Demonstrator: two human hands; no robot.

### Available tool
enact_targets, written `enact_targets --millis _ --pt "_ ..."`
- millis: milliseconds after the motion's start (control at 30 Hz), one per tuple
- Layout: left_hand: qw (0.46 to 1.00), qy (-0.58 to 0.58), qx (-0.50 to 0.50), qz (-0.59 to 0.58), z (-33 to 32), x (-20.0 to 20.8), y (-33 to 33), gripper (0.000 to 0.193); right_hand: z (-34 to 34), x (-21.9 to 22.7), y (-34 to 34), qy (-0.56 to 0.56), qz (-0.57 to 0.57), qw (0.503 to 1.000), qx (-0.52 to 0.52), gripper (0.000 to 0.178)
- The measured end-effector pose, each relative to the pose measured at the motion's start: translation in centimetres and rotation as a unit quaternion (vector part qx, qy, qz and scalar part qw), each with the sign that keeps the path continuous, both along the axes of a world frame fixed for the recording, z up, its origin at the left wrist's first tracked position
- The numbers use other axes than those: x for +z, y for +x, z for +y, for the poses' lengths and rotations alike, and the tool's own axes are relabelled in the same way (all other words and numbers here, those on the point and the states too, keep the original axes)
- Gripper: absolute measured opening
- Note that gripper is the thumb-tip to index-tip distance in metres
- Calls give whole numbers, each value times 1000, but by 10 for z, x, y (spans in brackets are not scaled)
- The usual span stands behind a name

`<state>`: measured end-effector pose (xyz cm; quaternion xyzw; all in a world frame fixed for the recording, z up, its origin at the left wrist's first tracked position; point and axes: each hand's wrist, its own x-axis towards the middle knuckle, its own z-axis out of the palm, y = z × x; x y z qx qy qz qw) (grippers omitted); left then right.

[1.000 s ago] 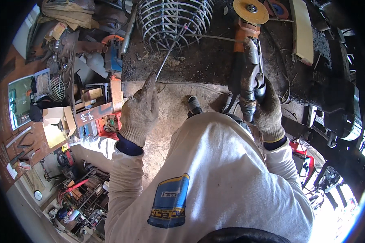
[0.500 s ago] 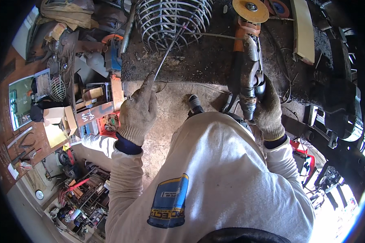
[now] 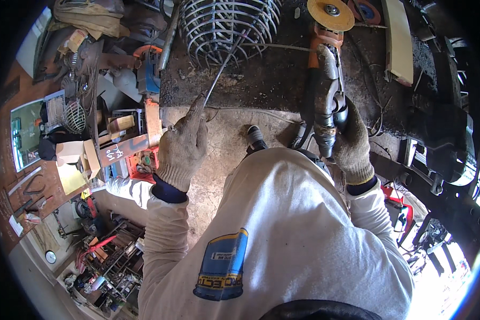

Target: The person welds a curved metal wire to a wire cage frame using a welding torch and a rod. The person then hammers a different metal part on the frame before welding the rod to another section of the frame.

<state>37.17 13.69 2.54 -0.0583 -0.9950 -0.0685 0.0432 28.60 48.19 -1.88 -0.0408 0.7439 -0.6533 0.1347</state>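
Note:
Gloved, my left hand (image 3: 182, 145) is closed around the lower end of a thin metal rod (image 3: 217, 77). The rod slants up and away to the near end of a rounded cage of bent metal bars (image 3: 221, 24) on the bench. In my right hand (image 3: 353, 146), also gloved, is a worn metal welding electrode holder (image 3: 325, 109), with my fingers behind its far side. A thin electrode (image 3: 282, 47) runs left from its jaws toward the cage and the rod's tip; whether they touch I cannot tell. Just beyond the holder lies an orange angle grinder (image 3: 325, 38) with a tan disc.
The dark workbench (image 3: 272, 80) spans the far side, with a pale flat strip (image 3: 399, 42) and a reddish disc (image 3: 365, 12) on it. Cables trail along its right part. Cluttered shelves and an orange-red crate (image 3: 143, 165) stand left. A dark machine (image 3: 442, 138) sits right.

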Motion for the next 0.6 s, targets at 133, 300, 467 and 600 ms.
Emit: enact_targets --millis 133,300,467,600 --pt "999 31 36 -18 3 2 -1 49 1 2 -1 4 -3 1000 2 60" --pt "999 30 26 -14 6 8 -3 48 3 5 2 -4 -12 1000 -4 58" --pt "999 28 22 -18 6 9 -3 48 3 5 4 -35 -19 999 -16 57" --pt "998 21 52 -32 8 11 -4 49 5 6 2 -6 -8 1000 8 55"
